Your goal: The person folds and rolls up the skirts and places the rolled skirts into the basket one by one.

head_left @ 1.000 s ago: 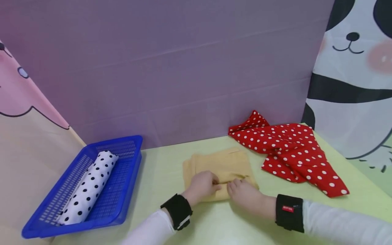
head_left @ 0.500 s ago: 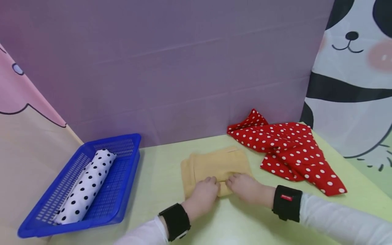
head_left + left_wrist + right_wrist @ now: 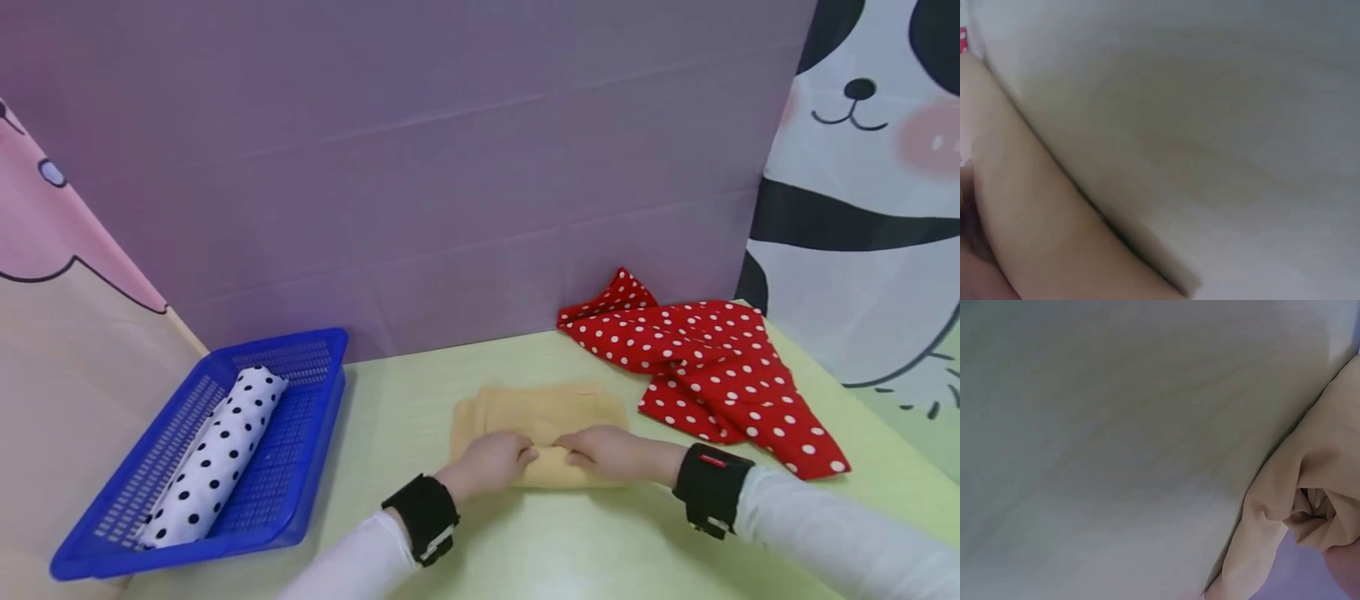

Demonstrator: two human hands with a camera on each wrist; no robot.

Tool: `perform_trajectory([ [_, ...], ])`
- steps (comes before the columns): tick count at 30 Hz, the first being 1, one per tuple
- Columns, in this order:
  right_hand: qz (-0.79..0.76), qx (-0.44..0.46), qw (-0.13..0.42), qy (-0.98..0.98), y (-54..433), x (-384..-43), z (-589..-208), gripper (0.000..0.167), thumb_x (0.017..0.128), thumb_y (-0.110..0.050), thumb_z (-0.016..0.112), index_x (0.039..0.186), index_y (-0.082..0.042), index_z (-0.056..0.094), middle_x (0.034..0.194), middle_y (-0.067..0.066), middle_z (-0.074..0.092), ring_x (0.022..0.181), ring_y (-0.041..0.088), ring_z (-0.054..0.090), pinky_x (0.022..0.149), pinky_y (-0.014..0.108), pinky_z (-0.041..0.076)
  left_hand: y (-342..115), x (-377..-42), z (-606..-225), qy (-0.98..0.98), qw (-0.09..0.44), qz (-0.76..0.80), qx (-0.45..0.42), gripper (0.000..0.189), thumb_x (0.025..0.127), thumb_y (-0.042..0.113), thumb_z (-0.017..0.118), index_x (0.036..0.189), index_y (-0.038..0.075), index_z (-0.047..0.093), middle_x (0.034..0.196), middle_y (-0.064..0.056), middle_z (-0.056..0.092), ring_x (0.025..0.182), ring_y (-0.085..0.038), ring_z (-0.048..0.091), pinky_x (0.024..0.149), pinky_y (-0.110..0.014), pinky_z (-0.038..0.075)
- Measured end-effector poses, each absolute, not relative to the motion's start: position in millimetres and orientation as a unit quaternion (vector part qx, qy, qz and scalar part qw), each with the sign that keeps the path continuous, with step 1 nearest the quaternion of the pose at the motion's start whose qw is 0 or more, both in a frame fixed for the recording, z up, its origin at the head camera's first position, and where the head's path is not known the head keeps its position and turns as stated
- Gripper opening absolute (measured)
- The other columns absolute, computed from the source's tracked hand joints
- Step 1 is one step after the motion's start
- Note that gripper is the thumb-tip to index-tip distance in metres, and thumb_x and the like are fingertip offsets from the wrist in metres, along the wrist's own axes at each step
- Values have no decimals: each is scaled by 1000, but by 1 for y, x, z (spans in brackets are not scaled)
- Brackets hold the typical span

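A folded yellow cloth (image 3: 553, 408) lies on the table, its near edge turned up into a thick roll. My left hand (image 3: 492, 460) grips the left part of that roll, thumb on the near side. Close beside it, my right hand (image 3: 603, 451) grips the right part with curled fingers. In the left wrist view the cloth (image 3: 1041, 219) slants across the lower left. The right wrist view has the cloth (image 3: 1335, 431) at its right, where the roll's hollow end shows, with a bit of the hand (image 3: 1346, 565) below.
A blue plastic basket (image 3: 318, 433) at the left holds a rolled white cloth (image 3: 217, 458) with black dots. A crumpled red cloth (image 3: 720, 367) with white dots lies at the back right. Behind the table (image 3: 397, 400) hangs a purple backdrop (image 3: 450, 167).
The cloth's near edge has been rolled into a thicker fold, and its far edge has come nearer. My right hand has shifted slightly right; both hands have re-gripped the roll.
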State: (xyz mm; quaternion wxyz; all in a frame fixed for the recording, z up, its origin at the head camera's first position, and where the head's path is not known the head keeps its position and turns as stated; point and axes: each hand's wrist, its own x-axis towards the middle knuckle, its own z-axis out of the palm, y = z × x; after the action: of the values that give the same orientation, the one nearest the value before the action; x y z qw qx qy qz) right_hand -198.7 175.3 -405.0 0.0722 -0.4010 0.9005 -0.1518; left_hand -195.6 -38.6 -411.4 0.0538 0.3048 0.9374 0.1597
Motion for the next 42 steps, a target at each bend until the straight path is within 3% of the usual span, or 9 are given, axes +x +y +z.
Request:
perform_trajectory([
  [3, -152, -424, 42, 892, 174, -196, -406, 32, 93, -14, 57, 122, -1, 59, 114, 11, 65, 107, 28, 61, 91, 42, 48, -38, -200, -409, 940, 73, 163, 290, 29, 97, 23, 52, 71, 11, 54, 62, 6, 42, 60, -8, 43, 61, -24, 40],
  [8, 12, -466, -105, 878, 171, -185, -415, 41, 87, -10, 64, 128, -11, 56, 102, 5, 58, 92, 19, 55, 78, 33, 50, -36, -207, -406, 939, 126, 191, 256, 30, 97, 25, 53, 70, 12, 54, 62, 5, 43, 59, -9, 42, 59, -24, 37],
  [11, 123, -449, -161, 870, 169, -170, -418, 49, 85, -14, 68, 132, -14, 53, 109, 6, 57, 96, 22, 54, 76, 37, 50, -35, -211, -406, 932, 166, 220, 236, 31, 96, 27, 54, 68, 13, 56, 61, 5, 42, 58, -9, 41, 58, -23, 35],
  [16, 111, -401, -136, 899, 168, -148, -416, 57, 84, -27, 69, 134, -10, 50, 124, 13, 54, 107, 32, 54, 80, 56, 49, -36, -219, -404, 926, 201, 232, 219, 27, 92, 28, 60, 75, 8, 65, 67, 3, 50, 66, -10, 46, 65, -25, 39],
  [21, 121, -392, -136, 902, 168, -147, -412, 57, 82, -15, 71, 135, -11, 50, 127, 16, 55, 108, 36, 56, 78, 58, 50, -39, -223, -407, 917, 179, 279, 223, 23, 89, 25, 65, 94, 4, 71, 85, -2, 66, 79, -12, 56, 76, -29, 46],
  [25, 149, -403, -141, 892, 169, -152, -411, 58, 79, -12, 74, 133, -13, 52, 122, 13, 59, 100, 31, 60, 72, 51, 53, -41, -215, -415, 912, 76, 280, 290, 20, 89, 17, 66, 106, 7, 69, 93, -3, 68, 84, -11, 60, 77, -24, 49],
  [31, 115, -418, -86, 897, 170, -160, -407, 58, 80, -9, 73, 133, -13, 52, 121, 11, 61, 95, 29, 63, 67, 44, 55, -45, -178, -411, 924, -88, 46, 370, 23, 87, 17, 65, 109, 12, 68, 97, -2, 61, 88, -14, 55, 79, -26, 48],
  [37, 60, -436, -67, 896, 174, -176, -402, 58, 77, -2, 73, 132, -13, 55, 116, 11, 65, 90, 27, 66, 71, 37, 56, -44, -158, -408, 943, -57, -65, 323, 51, 87, 27, 65, 137, 19, 51, 122, -10, 53, 112, -24, 49, 92, -42, 46],
  [42, 10, -443, -17, 897, 176, -189, -399, 63, 75, 6, 69, 133, -15, 55, 115, 9, 67, 81, 22, 67, 72, 33, 55, -34, -155, -412, 942, -40, -155, 296, 71, 78, 21, 73, 143, 19, 42, 126, -9, 51, 117, -24, 49, 96, -43, 46],
])
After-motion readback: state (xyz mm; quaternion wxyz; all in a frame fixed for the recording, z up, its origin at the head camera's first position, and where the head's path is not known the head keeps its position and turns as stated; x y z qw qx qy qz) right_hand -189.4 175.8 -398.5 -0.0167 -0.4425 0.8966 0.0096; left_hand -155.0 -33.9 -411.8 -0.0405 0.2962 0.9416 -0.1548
